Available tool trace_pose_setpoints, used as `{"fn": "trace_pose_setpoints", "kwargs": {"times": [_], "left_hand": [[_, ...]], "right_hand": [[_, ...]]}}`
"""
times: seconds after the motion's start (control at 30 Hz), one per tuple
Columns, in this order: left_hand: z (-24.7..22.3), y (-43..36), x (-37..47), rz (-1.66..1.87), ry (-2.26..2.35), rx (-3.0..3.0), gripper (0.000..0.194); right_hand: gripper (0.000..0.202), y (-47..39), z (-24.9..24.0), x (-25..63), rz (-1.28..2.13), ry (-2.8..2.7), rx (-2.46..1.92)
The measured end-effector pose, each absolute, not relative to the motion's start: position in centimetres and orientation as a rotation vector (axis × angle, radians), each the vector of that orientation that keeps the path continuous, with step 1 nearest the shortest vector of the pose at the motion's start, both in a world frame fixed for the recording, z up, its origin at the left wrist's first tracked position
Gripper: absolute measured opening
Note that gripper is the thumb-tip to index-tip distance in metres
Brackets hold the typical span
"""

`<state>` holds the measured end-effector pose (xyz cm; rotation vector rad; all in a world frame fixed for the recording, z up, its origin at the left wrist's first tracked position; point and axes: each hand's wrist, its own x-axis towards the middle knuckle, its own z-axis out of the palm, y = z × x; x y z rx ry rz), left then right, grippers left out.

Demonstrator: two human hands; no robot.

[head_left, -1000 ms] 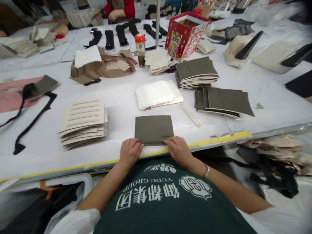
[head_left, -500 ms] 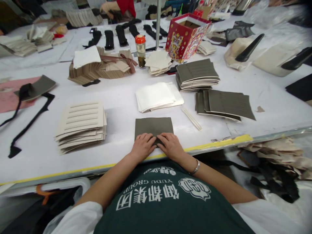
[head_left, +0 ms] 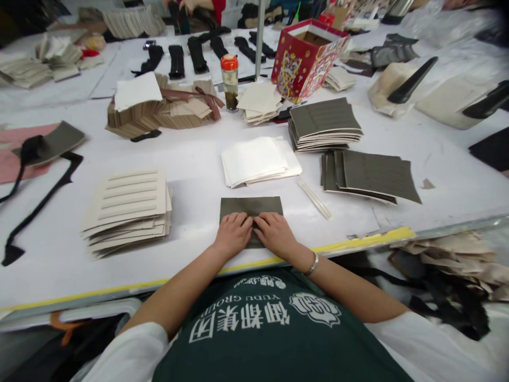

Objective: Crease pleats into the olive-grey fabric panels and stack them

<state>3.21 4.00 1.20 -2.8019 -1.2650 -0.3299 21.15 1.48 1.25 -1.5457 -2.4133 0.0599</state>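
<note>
A dark grey-green rectangular panel (head_left: 250,204) lies flat on the white table near its front edge. My left hand (head_left: 234,232) rests on its left half, and my right hand (head_left: 274,231) covers the right half. The fingers of both hands are bent and meet near the panel's middle, where they press and pinch the material. What lies under the fingertips is hidden. Just beyond the panel is a pile of white sheets (head_left: 256,162). Right of that lie narrow pale strips (head_left: 316,200).
On the left stands a stack of ridged beige panels (head_left: 129,204). Two piles of dark panels, one farther back (head_left: 324,119) and one nearer (head_left: 374,172), sit to the right. A jar with an orange lid (head_left: 229,82) and a red box (head_left: 302,58) stand behind. Another person's hands work at the far side.
Both hands have slid slightly up the panel, and their fingers are more bent at its middle. The whole view has shifted a little. Across the table, the other person's hands have moved.
</note>
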Motion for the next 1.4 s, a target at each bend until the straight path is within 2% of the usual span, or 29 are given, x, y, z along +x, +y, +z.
{"fn": "trace_pose_setpoints", "kwargs": {"times": [0.2,0.3,0.37,0.5,0.63,0.83,0.93,1.13,1.4], "left_hand": [[2.6,5.3,0.5,-0.188,-1.569,-2.600,0.025],[2.3,5.9,1.9,-0.369,-1.454,-2.665,0.019],[1.7,6.2,3.5,-0.455,-1.350,-2.747,0.023],[0.9,6.9,3.6,-0.367,-1.376,-2.749,0.018],[1.8,7.5,0.4,-0.249,-1.463,-2.630,0.022],[1.3,8.1,3.3,-0.515,-1.350,-2.698,0.026],[0.3,8.7,4.3,-0.516,-1.309,-2.817,0.026],[-0.1,8.8,0.0,-0.564,-1.461,-2.634,0.035],[0.2,6.9,2.5,-0.503,-1.108,-2.851,0.026]], "right_hand": [[0.027,2.3,2.2,23.5,-0.002,-2.388,-1.714],[0.024,3.2,2.2,22.5,0.030,-2.395,-1.597],[0.023,3.9,1.8,21.3,0.060,-2.396,-1.521],[0.019,4.4,1.2,21.5,0.041,-2.365,-1.593],[0.022,4.3,1.7,24.4,-0.035,-2.352,-1.692],[0.023,6.3,1.8,22.2,0.009,-2.383,-1.549],[0.018,7.1,1.1,21.1,0.060,-2.369,-1.548],[0.022,6.5,0.9,23.9,0.025,-2.308,-1.623],[0.029,5.3,0.7,20.2,0.064,-2.412,-1.402]]}}
